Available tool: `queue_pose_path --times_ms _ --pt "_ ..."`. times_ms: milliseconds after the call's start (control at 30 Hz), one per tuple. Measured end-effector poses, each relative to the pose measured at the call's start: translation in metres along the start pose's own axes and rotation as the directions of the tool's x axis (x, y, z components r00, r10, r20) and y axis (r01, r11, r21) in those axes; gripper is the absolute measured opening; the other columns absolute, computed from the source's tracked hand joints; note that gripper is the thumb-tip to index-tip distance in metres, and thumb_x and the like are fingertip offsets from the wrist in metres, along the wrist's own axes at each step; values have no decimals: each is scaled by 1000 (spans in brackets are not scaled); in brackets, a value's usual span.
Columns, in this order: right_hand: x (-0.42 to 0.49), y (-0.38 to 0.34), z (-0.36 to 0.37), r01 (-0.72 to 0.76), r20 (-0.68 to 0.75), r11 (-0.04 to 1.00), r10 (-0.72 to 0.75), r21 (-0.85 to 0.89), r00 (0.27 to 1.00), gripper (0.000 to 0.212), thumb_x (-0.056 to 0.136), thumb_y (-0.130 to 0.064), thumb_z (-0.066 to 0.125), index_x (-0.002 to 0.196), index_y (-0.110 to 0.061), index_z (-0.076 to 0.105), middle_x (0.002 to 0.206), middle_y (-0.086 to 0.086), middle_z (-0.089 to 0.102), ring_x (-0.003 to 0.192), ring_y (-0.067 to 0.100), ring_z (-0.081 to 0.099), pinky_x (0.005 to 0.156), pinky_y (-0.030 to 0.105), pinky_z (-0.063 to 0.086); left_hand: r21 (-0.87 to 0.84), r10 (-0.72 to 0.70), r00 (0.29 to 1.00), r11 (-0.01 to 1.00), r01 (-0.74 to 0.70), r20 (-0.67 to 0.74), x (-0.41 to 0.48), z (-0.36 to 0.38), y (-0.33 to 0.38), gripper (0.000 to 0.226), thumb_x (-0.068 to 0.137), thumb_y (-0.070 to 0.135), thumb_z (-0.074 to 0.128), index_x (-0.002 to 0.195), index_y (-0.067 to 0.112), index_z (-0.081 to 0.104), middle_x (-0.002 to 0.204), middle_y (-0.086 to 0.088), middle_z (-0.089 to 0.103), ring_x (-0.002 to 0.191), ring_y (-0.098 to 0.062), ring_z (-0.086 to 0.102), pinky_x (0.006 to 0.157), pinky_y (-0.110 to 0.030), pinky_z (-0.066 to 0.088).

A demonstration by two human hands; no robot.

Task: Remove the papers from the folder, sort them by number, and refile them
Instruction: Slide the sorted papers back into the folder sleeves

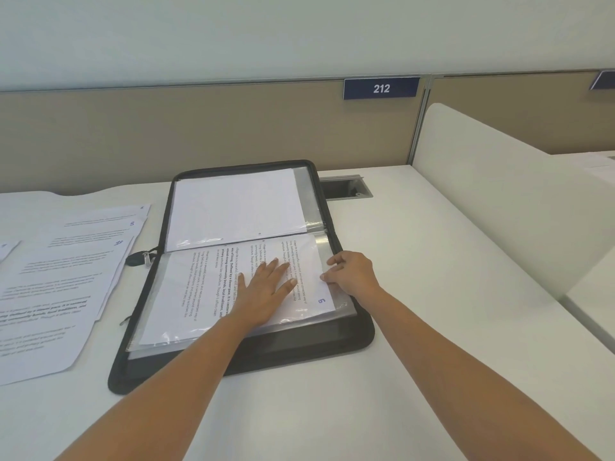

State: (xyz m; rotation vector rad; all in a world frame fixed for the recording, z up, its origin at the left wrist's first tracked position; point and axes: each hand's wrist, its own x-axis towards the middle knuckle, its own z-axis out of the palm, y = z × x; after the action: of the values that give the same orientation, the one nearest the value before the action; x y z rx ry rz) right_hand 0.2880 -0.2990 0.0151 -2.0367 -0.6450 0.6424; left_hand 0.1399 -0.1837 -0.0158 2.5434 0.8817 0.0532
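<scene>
Loose papers (66, 287) fanned at left of bench (416, 261), one marked 8, not refiled yet. Folder (362, 331) lies open mid-bench, and its far sleeve already holds a sheet. Left hand (263, 294) is flat with fingers spread, pressing a sheet (199, 294) marked what looks like 5 at the near sleeve (149, 294). Right hand (352, 274) pinches that sleeve's right edge. My read: removal and sorting done, refiling about midway, stack at left to go.
</scene>
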Motion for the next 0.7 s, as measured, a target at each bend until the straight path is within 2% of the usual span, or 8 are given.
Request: queue_pose_path --times_ms 167,300,400,500,600,667,700 --pt "-1 0 7 -18 31 1000 18 22 999 22 81 -7 71 99 -9 59 94 13 70 58 10 59 53 15 45 -42 1 1000 999 -1 0 -2 -1 1 55 98 50 24 149 31 16 159 6 6 146 -13 0 114 -48 -10" --pt "-4 -4 8 -23 52 999 21 40 998 26 85 -9 67 109 -7 58 83 9 66 64 16 60 45 9 40 -61 14 1000 998 -13 2 -5 -1 0 54 99 49 25 149 30 18 159 6 7 146 -13 0 114 -47 -9" --pt "-7 -5 8 -17 57 999 15 37 998 29 86 -13 67 112 -11 55 91 9 66 62 12 58 40 8 36 -87 30 1000 996 -30 -5 -9 -2 -3 54 99 48 29 148 29 21 158 6 9 146 -12 2 115 -46 -7" --pt "-9 -2 6 -20 29 997 18 70 999 32 87 -9 65 117 -9 52 92 8 65 58 8 59 46 13 42 -96 65 998 993 -65 -6 -15 -3 -10 56 97 52 34 146 28 27 158 6 14 145 -11 6 116 -46 -4" --pt "-11 3 4 -14 -1 991 14 130 1000 30 88 -8 63 115 -9 50 85 3 62 56 5 59 49 11 44 -40 93 995 995 -94 -32 -23 -7 -12 69 85 65 33 143 28 36 155 8 22 143 -10 16 117 -41 8" --pt "-12 4 4 -5 -19 984 8 176 1000 26 88 -8 63 108 -12 48 83 3 61 58 5 59 49 8 45 5 105 989 994 -105 -100 -31 -10 -10 64 86 66 39 138 29 43 152 10 30 140 -9 26 114 -35 21" --pt "-12 4 5 -4 -27 979 10 206 1000 25 88 -8 64 105 -12 47 88 7 61 63 11 62 58 12 51 30 113 986 994 -110 -124 -35 -12 -9 66 83 70 39 136 30 45 150 11 33 138 -8 30 111 -32 26"
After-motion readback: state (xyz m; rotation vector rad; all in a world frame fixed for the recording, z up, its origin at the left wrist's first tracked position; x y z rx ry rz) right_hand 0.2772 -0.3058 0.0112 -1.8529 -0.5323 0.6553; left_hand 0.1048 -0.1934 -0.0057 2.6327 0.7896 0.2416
